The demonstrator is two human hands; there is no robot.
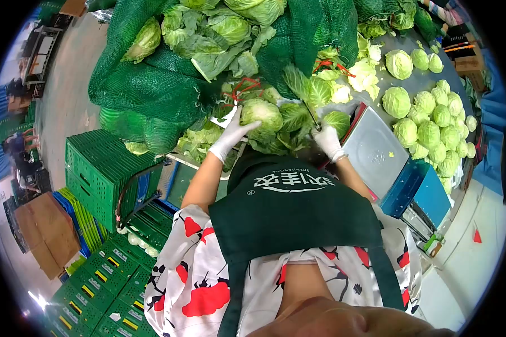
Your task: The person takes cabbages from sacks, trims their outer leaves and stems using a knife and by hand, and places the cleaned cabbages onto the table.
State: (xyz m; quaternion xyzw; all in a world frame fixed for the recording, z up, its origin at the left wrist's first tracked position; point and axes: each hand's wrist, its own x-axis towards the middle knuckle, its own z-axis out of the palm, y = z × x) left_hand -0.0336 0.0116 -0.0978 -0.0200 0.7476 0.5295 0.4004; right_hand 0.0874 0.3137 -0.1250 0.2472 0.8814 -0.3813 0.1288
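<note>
My left hand point(233, 135), in a white glove, is closed round the side of a pale green cabbage point(262, 116) in front of my apron. In my gloved right hand point(328, 141) is a thin, dark-bladed knife point(310, 114), pointing up and away from me; its handle is hidden in my fingers. Loose green outer leaves point(293, 116) lie between the two hands, and one more leaf point(338, 122) is just above the right hand. Red string point(243, 90) lies beyond the cabbage.
Green mesh sacks point(146, 84) with untrimmed cabbages point(227, 28) rise ahead. Trimmed cabbages point(433, 121) are piled at the right, past a grey scale platform point(376, 151) and a blue bin point(427, 191). Stacked green crates point(95, 168) stand at my left.
</note>
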